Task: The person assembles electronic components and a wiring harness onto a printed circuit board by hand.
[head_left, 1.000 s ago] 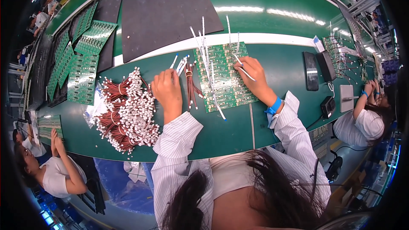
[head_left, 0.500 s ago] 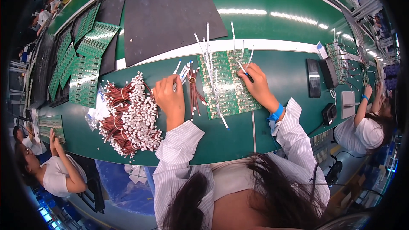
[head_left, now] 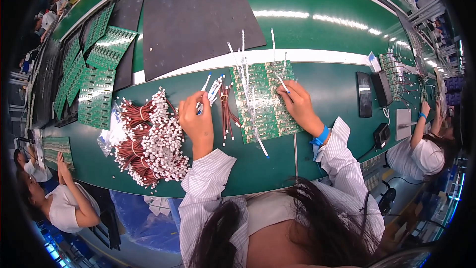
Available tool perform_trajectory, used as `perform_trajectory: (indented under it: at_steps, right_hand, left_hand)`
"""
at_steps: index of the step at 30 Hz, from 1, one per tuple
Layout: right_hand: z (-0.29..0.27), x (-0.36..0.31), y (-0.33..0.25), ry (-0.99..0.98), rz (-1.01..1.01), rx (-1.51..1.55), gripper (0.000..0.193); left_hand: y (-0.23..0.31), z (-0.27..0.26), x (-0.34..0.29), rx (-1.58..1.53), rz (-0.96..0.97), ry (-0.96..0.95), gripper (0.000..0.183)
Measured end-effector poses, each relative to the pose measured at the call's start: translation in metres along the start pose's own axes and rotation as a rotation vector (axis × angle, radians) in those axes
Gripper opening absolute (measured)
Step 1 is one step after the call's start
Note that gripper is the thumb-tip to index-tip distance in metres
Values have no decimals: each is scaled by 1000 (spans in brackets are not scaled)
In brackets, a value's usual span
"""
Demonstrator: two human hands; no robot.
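Observation:
A green circuit board panel (head_left: 271,124) lies before me, with several white flat ribbon cables (head_left: 246,77) standing up or lying across it. Over its right part, my right hand (head_left: 301,108) pinches a white ribbon cable with a blue end (head_left: 283,85) between thumb and fingers. Left of the panel, my left hand (head_left: 197,121) is closed on several white, blue-tipped ribbon cables (head_left: 215,90). Its fingers partly hide them. Between that hand and the panel lies a small tied bundle of red-brown wires (head_left: 225,106) with white connectors.
Beside my left hand is a large pile of red-brown wire harnesses (head_left: 161,144) with white connectors. Green boards (head_left: 96,97) lean at far left, and a black mat (head_left: 198,20) lies behind. A phone (head_left: 364,95) and black box (head_left: 382,135) are at right. Co-workers sit at both sides.
The view has shifted slightly. My left fingers have moved a little, and a blue cable end now shows beneath them. My right hand stays over the panel, pinching a cable.

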State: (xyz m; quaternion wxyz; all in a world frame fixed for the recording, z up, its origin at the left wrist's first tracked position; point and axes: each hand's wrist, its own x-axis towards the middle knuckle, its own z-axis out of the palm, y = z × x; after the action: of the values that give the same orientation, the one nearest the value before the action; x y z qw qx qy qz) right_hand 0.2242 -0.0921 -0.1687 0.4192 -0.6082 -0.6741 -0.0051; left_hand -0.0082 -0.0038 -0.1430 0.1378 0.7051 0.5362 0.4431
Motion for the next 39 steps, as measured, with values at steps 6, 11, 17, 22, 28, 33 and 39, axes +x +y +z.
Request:
perform_trajectory:
  at_steps: [6, 11, 17, 22, 28, 33, 39]
  right_hand:
    - [0, -3, 1, 27, -10, -34, 13]
    - [-4, -1, -3, 10, 14, -8, 15]
    - [-61, 8, -58, 132, 156, 236, 20]
    - [-70, -6, -113, -398, 288, 1020, 24]
    - [-69, -16, -132, -495, 462, 1294, 26]
    - [-84, -23, -113, -370, 633, 1197, 32]
    - [-87, -31, -111, -627, 704, 1496, 47]
  left_hand:
    - [8, -5, 3, -550, -409, -165, 8]
    - [23, -25, 3, -959, -587, -193, 14]
    - [70, -53, -9, -1320, -443, -264, 13]
    - [111, -53, -16, -1603, -366, -260, 11]
    - [133, -51, -35, -1801, -459, -445, 10]
    - [127, -54, -40, -2019, -553, -541, 12]
    - [126, -55, -41, -2254, -603, -635, 11]
